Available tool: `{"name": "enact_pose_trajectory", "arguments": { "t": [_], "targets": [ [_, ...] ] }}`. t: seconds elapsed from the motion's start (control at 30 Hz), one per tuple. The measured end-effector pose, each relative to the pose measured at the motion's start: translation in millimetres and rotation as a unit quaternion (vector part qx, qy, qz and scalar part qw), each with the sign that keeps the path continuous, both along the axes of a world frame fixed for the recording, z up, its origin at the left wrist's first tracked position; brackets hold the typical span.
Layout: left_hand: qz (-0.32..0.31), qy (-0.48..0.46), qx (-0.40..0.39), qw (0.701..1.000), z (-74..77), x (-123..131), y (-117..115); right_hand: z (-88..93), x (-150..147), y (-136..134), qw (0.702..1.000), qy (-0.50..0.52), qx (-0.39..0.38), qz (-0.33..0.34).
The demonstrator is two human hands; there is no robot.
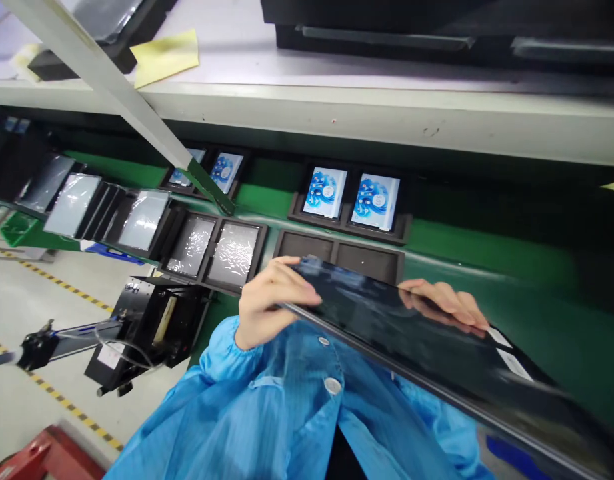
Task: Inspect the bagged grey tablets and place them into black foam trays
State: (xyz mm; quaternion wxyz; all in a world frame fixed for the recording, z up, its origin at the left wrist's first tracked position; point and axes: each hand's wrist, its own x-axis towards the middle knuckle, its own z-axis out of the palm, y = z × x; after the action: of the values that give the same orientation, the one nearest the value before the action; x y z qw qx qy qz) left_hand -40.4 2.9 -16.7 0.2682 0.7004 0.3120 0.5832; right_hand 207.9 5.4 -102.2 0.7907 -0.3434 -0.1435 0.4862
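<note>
A dark, glossy tablet (387,333) with two white labels near its right part is held tilted in front of my chest, its right end close to the camera. My left hand (271,297) grips its left end, thumb and fingers on either side of the edge. Over the far long edge curl the fingers of my right hand (447,303), mirrored in the shiny surface; the rest of that hand is hidden. Just behind the tablet, partly covered by it, lies a black two-compartment foam tray (307,245).
Two lit tablets (324,192) lie in a tray behind, below a white shelf (387,110). To the left are a tray with film-covered panels (231,253), stacked trays (144,219), a slanting white post (137,110) and a black machine (131,333).
</note>
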Motion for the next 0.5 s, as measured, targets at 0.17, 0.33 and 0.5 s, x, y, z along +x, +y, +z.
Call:
{"name": "enact_pose_trajectory", "arguments": {
  "t": [0.17, 0.33, 0.5],
  "targets": [
    [0.020, -0.178, -0.184, 0.967, -47.9, 5.2, 20.2, 43.8, 11.7, 2.8, 0.993, -0.084, 0.079, -0.006],
    [-0.004, -0.244, -0.205, 0.948, -92.7, 13.9, 36.0, 73.0, 4.6, -2.9, 0.951, -0.253, 0.177, 0.025],
    [-0.011, -0.216, -0.214, 0.953, -108.9, 14.0, 34.5, 72.5, 3.7, -6.1, 0.894, -0.380, 0.234, 0.026]
  ]
}}
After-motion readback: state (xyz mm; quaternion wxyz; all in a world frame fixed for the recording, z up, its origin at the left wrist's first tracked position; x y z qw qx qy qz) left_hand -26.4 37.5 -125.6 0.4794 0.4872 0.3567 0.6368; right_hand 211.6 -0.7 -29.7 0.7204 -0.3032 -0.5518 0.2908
